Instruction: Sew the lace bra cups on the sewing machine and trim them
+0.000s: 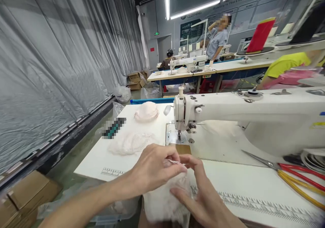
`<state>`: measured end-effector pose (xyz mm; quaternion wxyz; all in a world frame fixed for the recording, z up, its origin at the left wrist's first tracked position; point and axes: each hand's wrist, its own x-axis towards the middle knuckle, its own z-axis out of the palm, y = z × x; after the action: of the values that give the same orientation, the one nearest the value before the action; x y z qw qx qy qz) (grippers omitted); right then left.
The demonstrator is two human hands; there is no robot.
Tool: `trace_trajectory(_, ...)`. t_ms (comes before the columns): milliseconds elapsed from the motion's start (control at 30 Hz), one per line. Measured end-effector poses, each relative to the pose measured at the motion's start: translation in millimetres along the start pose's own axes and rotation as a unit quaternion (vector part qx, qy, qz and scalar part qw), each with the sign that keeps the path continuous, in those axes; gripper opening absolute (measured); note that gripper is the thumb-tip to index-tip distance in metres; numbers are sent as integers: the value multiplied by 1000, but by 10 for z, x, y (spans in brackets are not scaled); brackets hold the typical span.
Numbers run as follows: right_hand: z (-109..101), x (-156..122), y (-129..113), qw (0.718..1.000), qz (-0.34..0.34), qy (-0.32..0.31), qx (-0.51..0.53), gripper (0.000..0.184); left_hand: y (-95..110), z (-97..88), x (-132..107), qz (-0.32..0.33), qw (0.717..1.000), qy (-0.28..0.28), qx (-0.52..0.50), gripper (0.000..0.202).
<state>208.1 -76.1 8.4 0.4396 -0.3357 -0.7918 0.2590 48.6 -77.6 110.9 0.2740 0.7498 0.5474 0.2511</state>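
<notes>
My left hand [154, 168] and my right hand [200, 190] meet at the front edge of a white sewing table [254, 184]. Both pinch a piece of white lacy fabric [165, 201] that hangs over the table edge toward me. The left fingers are closed on its top edge; the right thumb and forefinger grip the same edge, other fingers resting on the cloth. A white sewing machine [243, 113] stands just behind the hands, its needle and presser foot [179, 135] a short way beyond my fingers.
Loose white lace [129, 143] and a stack of pink cups [146, 112] lie on the table's left. Scissors [264, 160] with red and yellow handles lie at right. Cardboard boxes [22, 197] sit on the floor left. Other people work at benches behind.
</notes>
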Motion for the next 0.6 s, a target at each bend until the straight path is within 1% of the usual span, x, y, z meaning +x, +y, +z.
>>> trace_trajectory(33,21,-56,-8,999,32,-24,27,31,-73,79,-46,-18,1000,-6,-24,18)
trace_trajectory(67,27,-112,6,995,66,-58,53,20,-156,152,-90,-38,998,-15,-55,20)
trace_trajectory(100,16,-169,35,987,99,-96,82,19,-248,222,-134,-59,993,-27,-94,22)
trace_trajectory(167,-48,-276,103,964,155,-162,142,28,-435,359,-232,-103,974,-64,-190,24)
trace_trajectory(233,-144,-362,150,937,190,-212,202,34,-596,491,-342,-151,939,-109,-289,30)
trace_trajectory(300,-241,-419,158,911,211,-256,246,37,-698,602,-454,-186,904,-138,-360,37)
trace_trajectory(367,-321,-453,136,891,224,-290,268,39,-727,673,-554,-196,890,-143,-387,39)
trace_trajectory(467,-387,-500,95,872,228,-320,291,40,-686,715,-665,-195,880,-157,-403,36)
trace_trajectory(600,-358,-609,99,840,236,-344,346,39,-674,784,-764,-227,841,-194,-451,37)
